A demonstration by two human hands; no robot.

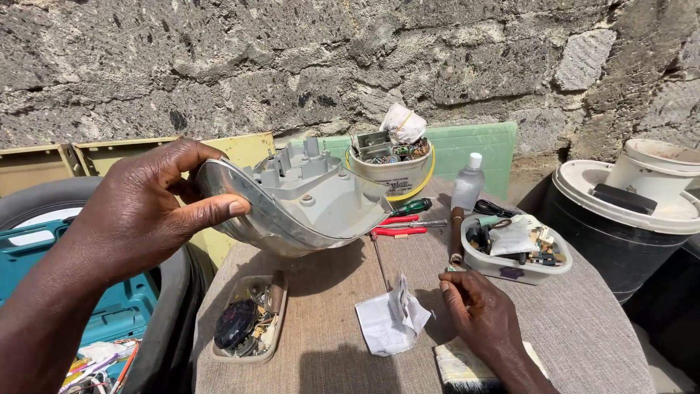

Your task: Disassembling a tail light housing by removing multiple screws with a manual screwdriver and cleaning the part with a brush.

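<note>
1. Grey plastic housing shell (302, 201), one only, is held up in the air above the left part of the worktop (583, 343), in front of a rough stone wall (350, 58).
2. Its hollow inner side faces the viewer and slightly up, showing moulded posts and ribs; its long axis runs roughly left to right, with the right end tapering towards the middle of the scene.
3. One left hand (142, 211) grips the shell's left edge, thumb laid across the rim and fingers curled behind.
4. One right hand (485, 314) rests low on the worktop, fingers loosely curled just beside a crumpled white paper (392, 321); whether it pinches anything small I cannot tell.
5. One paint brush (467, 368) lies at the near edge, partly under the right wrist.
6. Two shallow trays sit on the cloth-covered worktop: a beige tray (275, 321) of small metal parts below the shell, and a white tray (518, 268) of tools and components to the right.
7. One white tub (394, 171) with a yellow handle stands behind the shell, filled with parts.
8. One clear plastic bottle (468, 184) with a white cap stands near the tub.
9. Red-handled pliers (397, 225) and one green-handled screwdriver (410, 207) lie between shell and white tray.
</note>
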